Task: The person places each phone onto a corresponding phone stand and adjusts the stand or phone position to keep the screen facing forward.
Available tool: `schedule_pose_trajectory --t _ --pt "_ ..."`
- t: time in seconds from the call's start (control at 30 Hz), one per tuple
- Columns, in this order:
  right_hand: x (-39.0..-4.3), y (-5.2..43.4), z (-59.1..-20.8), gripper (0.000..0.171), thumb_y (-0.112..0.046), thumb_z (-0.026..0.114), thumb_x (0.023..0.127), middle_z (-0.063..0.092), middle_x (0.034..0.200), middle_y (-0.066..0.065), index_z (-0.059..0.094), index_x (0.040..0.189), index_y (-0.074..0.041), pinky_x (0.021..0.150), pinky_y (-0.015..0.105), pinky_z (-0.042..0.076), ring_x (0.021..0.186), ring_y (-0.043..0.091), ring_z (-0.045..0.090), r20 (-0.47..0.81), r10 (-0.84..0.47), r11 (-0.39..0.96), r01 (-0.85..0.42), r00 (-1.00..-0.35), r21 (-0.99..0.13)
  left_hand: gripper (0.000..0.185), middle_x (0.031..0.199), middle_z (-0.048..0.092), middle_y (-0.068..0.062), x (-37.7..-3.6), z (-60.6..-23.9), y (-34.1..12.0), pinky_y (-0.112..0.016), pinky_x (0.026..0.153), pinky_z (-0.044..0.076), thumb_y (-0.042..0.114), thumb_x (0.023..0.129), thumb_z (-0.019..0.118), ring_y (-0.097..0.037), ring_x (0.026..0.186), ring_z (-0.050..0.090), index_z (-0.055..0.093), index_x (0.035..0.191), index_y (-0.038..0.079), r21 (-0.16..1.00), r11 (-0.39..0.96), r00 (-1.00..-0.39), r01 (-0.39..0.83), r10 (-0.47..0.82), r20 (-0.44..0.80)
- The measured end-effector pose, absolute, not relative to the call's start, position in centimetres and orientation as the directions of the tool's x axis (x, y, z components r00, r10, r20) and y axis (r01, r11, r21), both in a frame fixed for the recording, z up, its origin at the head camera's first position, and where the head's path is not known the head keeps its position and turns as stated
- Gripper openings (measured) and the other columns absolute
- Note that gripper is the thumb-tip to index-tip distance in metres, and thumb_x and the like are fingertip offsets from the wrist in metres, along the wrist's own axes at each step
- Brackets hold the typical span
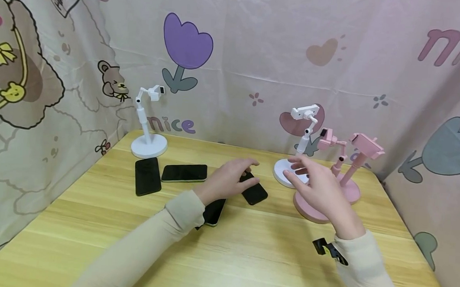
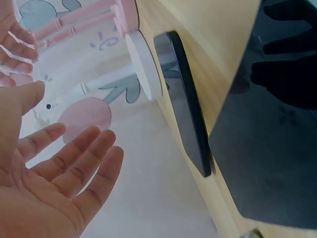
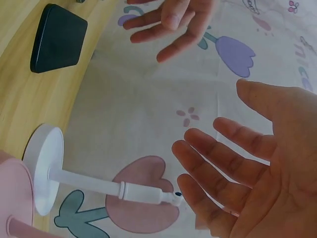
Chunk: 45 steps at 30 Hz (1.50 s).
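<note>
My left hand (image 1: 232, 177) hovers flat and open just above a black phone (image 1: 255, 192) in the middle of the wooden table (image 1: 247, 257). Its palm (image 2: 54, 188) shows empty, apart from the phone's edge (image 2: 185, 99). A second dark phone (image 1: 213, 213) lies partly under my left forearm. My right hand (image 1: 310, 179) is open with spread fingers (image 3: 223, 158) and holds nothing. It hangs in front of the round base (image 1: 283, 172) of a white phone stand (image 1: 305, 132). In the right wrist view that stand's stem (image 3: 99, 184) lies beside my palm.
Two pink phone stands (image 1: 344, 160) rise right behind the white one, their base (image 1: 308, 208) under my right hand. Another white stand (image 1: 148, 130) is at the back left, with two black phones (image 1: 148, 176) (image 1: 184, 172) before it. Printed cloth walls close in three sides.
</note>
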State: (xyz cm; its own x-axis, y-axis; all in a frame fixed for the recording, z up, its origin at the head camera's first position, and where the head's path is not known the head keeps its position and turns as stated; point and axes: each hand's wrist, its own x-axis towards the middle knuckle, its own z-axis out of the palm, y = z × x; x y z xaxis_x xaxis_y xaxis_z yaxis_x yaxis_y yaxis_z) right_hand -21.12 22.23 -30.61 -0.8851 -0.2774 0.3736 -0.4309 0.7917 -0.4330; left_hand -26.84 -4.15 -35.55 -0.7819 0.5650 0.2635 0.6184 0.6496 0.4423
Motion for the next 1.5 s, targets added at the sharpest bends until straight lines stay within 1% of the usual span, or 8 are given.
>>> schedule_pose_trajectory --t 0.3,0.47,0.73,0.83,1.0,1.3,1.37,1.5 --pt "-20.2 23.8 -31.1 0.036 -0.028 0.069 0.107 0.078 0.124 0.019 0.067 0.136 -0.007 0.096 0.06 0.062 0.111 0.038 0.077 0.404 -0.255 0.783 -0.433 -0.878 -0.447 0.051 0.123 0.075 -0.01 -25.2 -36.1 -3.3 -0.039 0.1 0.062 0.041 0.108 0.066 -0.021 0.112 0.072 0.058 0.15 0.014 0.458 0.603 -0.749 0.653 0.603 0.274" --pt "-19.6 24.4 -30.8 0.036 -0.031 0.068 0.107 0.079 0.12 0.018 0.07 0.134 -0.006 0.091 0.058 0.063 0.109 0.038 0.077 0.405 -0.225 0.801 -0.405 -0.886 -0.441 0.05 0.124 0.075 -0.007 -24.2 -36.4 -3.1 -0.037 0.099 0.062 0.04 0.108 0.066 -0.019 0.113 0.072 0.058 0.15 0.015 0.49 0.585 -0.749 0.646 0.608 0.262" --pt "-19.4 25.3 -30.2 0.037 -0.034 0.067 0.108 0.081 0.113 0.014 0.07 0.134 -0.008 0.082 0.039 0.061 0.095 0.029 0.077 0.402 -0.178 0.823 -0.36 -0.898 -0.44 0.048 0.123 0.076 -0.008 -23.1 -37.0 -2.8 -0.033 0.095 0.063 0.037 0.107 0.069 -0.016 0.11 0.073 0.06 0.148 0.015 0.508 0.553 -0.734 0.661 0.616 0.285" --pt "-19.5 25.7 -30.0 0.038 -0.034 0.068 0.107 0.08 0.114 0.016 0.069 0.134 -0.007 0.082 0.027 0.062 0.097 0.03 0.077 0.397 -0.17 0.813 -0.356 -0.902 -0.461 0.048 0.123 0.076 -0.006 -22.8 -37.1 -2.8 -0.031 0.092 0.063 0.038 0.107 0.069 -0.015 0.108 0.073 0.06 0.149 0.017 0.523 0.555 -0.742 0.647 0.617 0.264" --pt "-19.5 26.8 -29.6 0.036 -0.034 0.069 0.107 0.08 0.113 0.017 0.07 0.133 -0.009 0.081 0.006 0.051 0.101 0.033 0.077 0.425 -0.136 0.816 -0.344 -0.895 -0.465 0.048 0.124 0.076 -0.004 -22.4 -37.2 -2.6 -0.028 0.091 0.062 0.039 0.107 0.068 -0.014 0.109 0.074 0.059 0.15 0.018 0.522 0.54 -0.726 0.66 0.636 0.26" --pt "-19.1 29.2 -29.3 0.033 -0.032 0.069 0.107 0.08 0.112 0.02 0.072 0.13 -0.009 0.072 -0.001 0.043 0.098 0.038 0.078 0.431 -0.059 0.836 -0.28 -0.9 -0.471 0.048 0.125 0.074 -0.003 -21.6 -37.3 -1.9 -0.026 0.092 0.062 0.037 0.107 0.068 -0.019 0.112 0.074 0.059 0.149 0.014 0.515 0.494 -0.681 0.7 0.678 0.276" --pt "-19.1 29.7 -29.2 0.032 -0.032 0.069 0.107 0.08 0.112 0.021 0.073 0.129 -0.009 0.071 0.0 0.043 0.093 0.03 0.079 0.427 -0.046 0.843 -0.264 -0.903 -0.468 0.048 0.123 0.074 -0.003 -21.5 -37.4 -1.7 -0.025 0.093 0.061 0.037 0.108 0.068 -0.018 0.112 0.074 0.059 0.149 0.015 0.518 0.495 -0.682 0.698 0.68 0.268" --pt "-18.9 30.6 -29.0 0.03 -0.033 0.069 0.106 0.081 0.11 0.019 0.074 0.126 -0.011 0.07 0.001 0.044 0.084 -0.009 0.067 0.423 -0.03 0.851 -0.245 -0.906 -0.465 0.049 0.121 0.076 -0.005 -21.4 -37.5 -1.6 -0.025 0.093 0.061 0.037 0.108 0.067 -0.015 0.111 0.073 0.058 0.15 0.015 0.515 0.498 -0.68 0.697 0.688 0.254"
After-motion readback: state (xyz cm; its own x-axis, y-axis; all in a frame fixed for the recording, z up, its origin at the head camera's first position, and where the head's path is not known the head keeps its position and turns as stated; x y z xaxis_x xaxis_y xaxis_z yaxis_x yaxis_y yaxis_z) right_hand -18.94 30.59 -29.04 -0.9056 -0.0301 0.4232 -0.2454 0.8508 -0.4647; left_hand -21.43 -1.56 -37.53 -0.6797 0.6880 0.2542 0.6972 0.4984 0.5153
